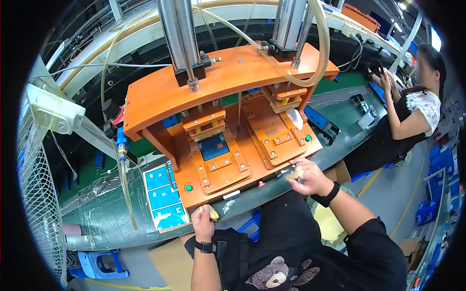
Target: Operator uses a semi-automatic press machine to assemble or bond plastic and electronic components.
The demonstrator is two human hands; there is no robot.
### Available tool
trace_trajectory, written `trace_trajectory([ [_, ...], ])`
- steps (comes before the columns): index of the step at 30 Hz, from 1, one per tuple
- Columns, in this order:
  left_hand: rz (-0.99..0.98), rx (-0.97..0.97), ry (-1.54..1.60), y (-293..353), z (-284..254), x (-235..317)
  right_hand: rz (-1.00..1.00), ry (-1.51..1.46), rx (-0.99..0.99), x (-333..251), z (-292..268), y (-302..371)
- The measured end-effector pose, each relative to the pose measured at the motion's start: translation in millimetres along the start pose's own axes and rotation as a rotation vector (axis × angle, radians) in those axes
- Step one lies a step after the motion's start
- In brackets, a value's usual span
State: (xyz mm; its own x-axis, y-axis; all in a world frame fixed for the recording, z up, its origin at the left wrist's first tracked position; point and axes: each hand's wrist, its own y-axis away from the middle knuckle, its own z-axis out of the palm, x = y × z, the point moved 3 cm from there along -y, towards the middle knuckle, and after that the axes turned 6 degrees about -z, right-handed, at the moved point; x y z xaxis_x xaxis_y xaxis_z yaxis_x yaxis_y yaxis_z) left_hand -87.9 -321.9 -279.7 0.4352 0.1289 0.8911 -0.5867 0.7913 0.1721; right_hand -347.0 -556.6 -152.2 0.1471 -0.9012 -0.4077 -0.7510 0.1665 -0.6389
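Note:
My left hand (pixel 204 224) is closed at the front left corner of an orange two-station press (pixel 233 77). Pale yellow covers wrap some fingertips, and what the hand holds, if anything, is hidden. Beside the press's front edge, to the right, my right hand (pixel 313 180) has its thumb and forefinger apart, with pale covers on fingers between them. I see nothing held in it. A dark blue square plate (pixel 213 147) lies in the left station under the raised press head (pixel 205 119). The right station's orange fixture (pixel 276 140) carries no such plate.
Green buttons (pixel 189 187) sit on the press's front corners. Blue sheets (pixel 166 198) lie on the green bench to its left. A wire-guarded fan (pixel 41 184) stands far left. Air hoses (pixel 320 43) loop above. Another person (pixel 412 111) is at the right.

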Motion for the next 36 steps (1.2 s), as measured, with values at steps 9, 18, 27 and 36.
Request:
trace_trajectory([
  [9,0.013,-0.002,-0.048,-1,2,0,-0.219,-0.384,-0.061,-63,69,-48],
  [18,0.022,0.006,0.009,-3,-6,-6,-0.212,-0.301,-0.132,-58,104,-73],
  [27,0.008,0.015,0.057,4,1,1,-0.117,-0.177,-0.039,-27,54,-29],
  [36,0.023,0.026,0.078,-1,0,-2,-0.031,-0.021,0.057,1,-6,5],
])
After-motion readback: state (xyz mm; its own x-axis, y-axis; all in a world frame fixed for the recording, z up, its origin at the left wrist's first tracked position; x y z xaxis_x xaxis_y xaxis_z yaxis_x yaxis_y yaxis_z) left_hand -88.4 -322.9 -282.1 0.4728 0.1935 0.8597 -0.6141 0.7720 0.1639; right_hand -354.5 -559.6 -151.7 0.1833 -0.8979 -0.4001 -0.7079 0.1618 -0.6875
